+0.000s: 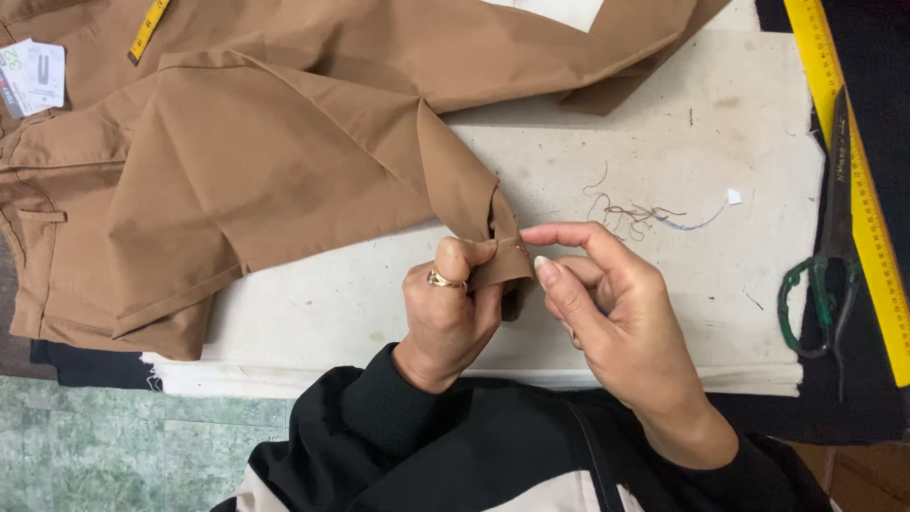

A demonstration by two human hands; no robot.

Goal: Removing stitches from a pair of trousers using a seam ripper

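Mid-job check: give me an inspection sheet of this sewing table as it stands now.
Surface: pale padded table cover, stained.
Job's things: brown trousers spread out; hem corner pinched up.
Clutter: loose thread scraps, scissors with green-wrapped handles, yellow ruler, yellow tape measure, paper tag.
Hands: left hand grips the hem; right hand pinches at its edge.
Cables: nothing seen.
Surroundings: green tiled floor.

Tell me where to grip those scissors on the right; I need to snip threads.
Take the scissors by the green-wrapped handle loops at the near end, coming from the table's front edge. The blades point away, lying along the yellow ruler, so the loops are the safe, open grip.
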